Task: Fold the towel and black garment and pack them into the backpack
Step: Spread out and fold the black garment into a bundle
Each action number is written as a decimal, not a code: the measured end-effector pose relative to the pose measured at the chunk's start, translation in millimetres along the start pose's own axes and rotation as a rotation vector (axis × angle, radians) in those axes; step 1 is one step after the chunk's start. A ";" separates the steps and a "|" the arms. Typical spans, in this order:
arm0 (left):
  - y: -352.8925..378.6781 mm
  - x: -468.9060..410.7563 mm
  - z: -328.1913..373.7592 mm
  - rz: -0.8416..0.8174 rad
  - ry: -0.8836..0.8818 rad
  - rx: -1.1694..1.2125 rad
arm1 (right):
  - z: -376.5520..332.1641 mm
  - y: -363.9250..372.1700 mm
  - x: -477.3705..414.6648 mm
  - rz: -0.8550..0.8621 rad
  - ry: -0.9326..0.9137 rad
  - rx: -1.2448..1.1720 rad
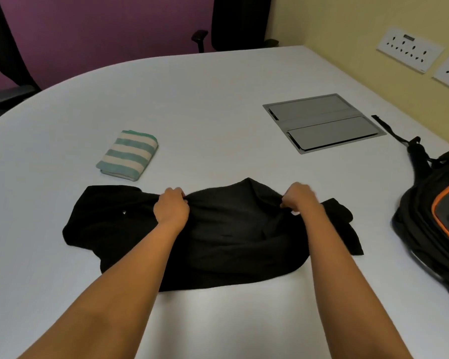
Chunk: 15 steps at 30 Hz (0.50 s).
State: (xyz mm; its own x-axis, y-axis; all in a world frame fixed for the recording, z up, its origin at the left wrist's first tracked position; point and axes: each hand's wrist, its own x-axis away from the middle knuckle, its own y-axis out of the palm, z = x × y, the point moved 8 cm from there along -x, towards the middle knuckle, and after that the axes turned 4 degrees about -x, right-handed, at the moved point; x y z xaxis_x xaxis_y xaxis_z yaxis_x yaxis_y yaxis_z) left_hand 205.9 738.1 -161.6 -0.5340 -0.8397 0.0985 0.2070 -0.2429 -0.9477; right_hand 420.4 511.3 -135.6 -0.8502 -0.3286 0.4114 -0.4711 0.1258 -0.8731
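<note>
Hands: left hand (172, 206) and right hand (300, 198) both pinch far edge of black garment (218, 237). Pull evenly toward you, align edges, flatten sleeves beyond each fist.

dim, even light | soft shadows | edges bowed | slight blur

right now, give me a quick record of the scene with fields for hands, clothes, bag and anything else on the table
left hand: grips the black garment near its far edge
right hand: grips the same garment further right
black garment: rumpled on the table, not yet folded
towel: striped, folded, beyond the garment at left, untouched
backpack: black with orange trim, at the table's right, apart from the garment
other: grey cable hatch set in the table; wall sockets at right
</note>
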 end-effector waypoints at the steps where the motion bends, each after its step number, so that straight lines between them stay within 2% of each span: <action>1: -11.8 -2.0 -1.0 0.059 -0.034 0.066 | 4.5 -21.3 1.9 0.080 0.043 -0.027; 5: -52.4 -12.5 4.2 0.241 -0.091 0.227 | 12.3 -108.6 15.7 0.457 0.117 -0.199; 8: -59.1 -23.2 14.4 0.261 -0.063 0.314 | -21.9 -136.3 11.5 0.629 -0.060 -0.278; 9: -56.5 -26.2 18.8 0.239 -0.030 0.337 | -37.5 -134.4 4.6 0.612 -0.188 -0.352; 11: -45.6 -27.7 26.9 0.173 0.060 0.347 | -65.0 -109.2 -12.5 0.390 -0.440 -0.432; 13: -32.2 -21.4 29.7 0.128 0.117 0.311 | -70.1 -77.0 -25.4 0.220 -0.533 -0.331; 15: -19.5 -5.3 32.7 0.119 0.198 0.276 | -56.5 -55.2 -29.2 0.238 -0.532 -0.264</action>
State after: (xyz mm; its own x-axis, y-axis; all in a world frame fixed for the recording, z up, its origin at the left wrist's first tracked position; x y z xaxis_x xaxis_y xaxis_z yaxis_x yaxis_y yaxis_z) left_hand 231.5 731.4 -133.7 -0.6355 -0.7664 -0.0939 0.4768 -0.2939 -0.8285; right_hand 458.0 566.8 -84.6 -0.7377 -0.6744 -0.0311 -0.3835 0.4564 -0.8029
